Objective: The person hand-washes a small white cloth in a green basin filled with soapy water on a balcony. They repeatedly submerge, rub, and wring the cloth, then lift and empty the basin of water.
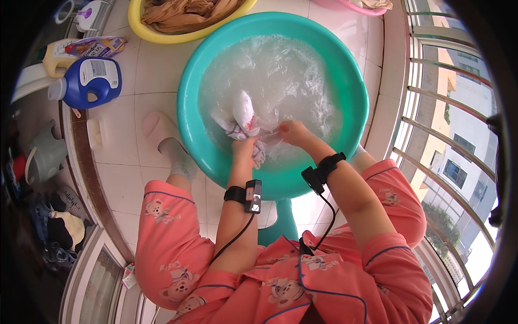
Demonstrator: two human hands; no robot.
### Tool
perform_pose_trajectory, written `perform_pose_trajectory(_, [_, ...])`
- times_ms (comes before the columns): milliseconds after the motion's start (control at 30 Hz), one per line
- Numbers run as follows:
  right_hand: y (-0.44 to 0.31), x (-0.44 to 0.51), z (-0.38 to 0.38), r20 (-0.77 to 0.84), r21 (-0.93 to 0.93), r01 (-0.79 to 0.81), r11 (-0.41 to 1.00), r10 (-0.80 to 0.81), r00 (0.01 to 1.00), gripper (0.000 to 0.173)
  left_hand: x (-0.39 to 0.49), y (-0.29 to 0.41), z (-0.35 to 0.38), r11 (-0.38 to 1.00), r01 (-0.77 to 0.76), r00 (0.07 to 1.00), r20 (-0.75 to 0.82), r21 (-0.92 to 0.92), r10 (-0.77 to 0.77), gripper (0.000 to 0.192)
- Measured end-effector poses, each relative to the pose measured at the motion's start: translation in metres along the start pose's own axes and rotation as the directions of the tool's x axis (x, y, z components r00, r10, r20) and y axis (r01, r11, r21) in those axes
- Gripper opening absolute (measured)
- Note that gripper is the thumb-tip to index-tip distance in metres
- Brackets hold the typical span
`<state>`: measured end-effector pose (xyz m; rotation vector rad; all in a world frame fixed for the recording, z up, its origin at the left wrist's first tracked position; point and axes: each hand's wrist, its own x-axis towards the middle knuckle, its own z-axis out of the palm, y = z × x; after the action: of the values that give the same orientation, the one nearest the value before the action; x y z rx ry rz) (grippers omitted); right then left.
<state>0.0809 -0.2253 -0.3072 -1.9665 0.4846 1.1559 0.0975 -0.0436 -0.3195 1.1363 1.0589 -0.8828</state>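
A large green plastic basin (pixel 360 93) holds cloudy, sudsy water. Over its near part, my left hand (pixel 244 149) is closed around a bunched, wet white cloth (pixel 243 113) with a small pink and red print. Part of this cloth bulges above the water and part hangs below my fist. To its right, my right hand (pixel 293 133) has its fingers curled, pinching what looks like a thin, wet stretch of the same cloth. Suds partly hide the cloth between the hands. Both wrists wear black strapped devices with cables.
Beyond the basin stands a yellow tub (pixel 135 24) with brown cloth; a pink basin (pixel 374 11) is at the upper right. A blue detergent jug (pixel 109 91), a cream bottle (pixel 52 56) and a soap dish (pixel 96 133) lie left. Metal window bars (pixel 449 105) run along the right.
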Motion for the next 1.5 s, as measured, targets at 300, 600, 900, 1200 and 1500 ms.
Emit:
perform_pose_trajectory(300, [-0.096, -0.106, -0.081, -0.335, 0.805, 0.440, 0.398, -0.308, 0.891, 0.013, -0.074, 0.105, 0.019, 0.923, -0.142, 0.825, 0.471, -0.359, 0.310, 0.029])
perform_pose_trajectory(600, [-0.102, -0.074, -0.044, -0.277, 0.851, 0.332, 0.406, -0.190, 0.942, 0.024, -0.074, 0.085, 0.041, 0.925, -0.134, 0.821, 0.482, -0.356, 0.304, 0.043])
perform_pose_trajectory(900, [-0.022, 0.010, 0.046, -0.385, 0.491, 0.196, 0.849, 0.009, 0.923, 0.039, 0.008, -0.020, 0.019, 0.893, 0.212, 0.902, 0.431, -0.397, -0.023, 0.041])
perform_pose_trajectory(1200, [-0.027, -0.007, 0.040, -0.227, 0.554, 0.022, 0.832, 0.126, 0.966, 0.043, -0.003, -0.012, 0.021, 0.916, 0.268, 0.852, 0.517, -0.299, -0.081, 0.055])
perform_pose_trajectory(1500, [-0.101, -0.101, 0.004, -0.265, -0.106, 0.657, 0.746, -0.658, 0.705, 0.018, -0.046, 0.005, 0.018, 0.902, -0.103, 0.772, 0.539, -0.419, 0.338, 0.038])
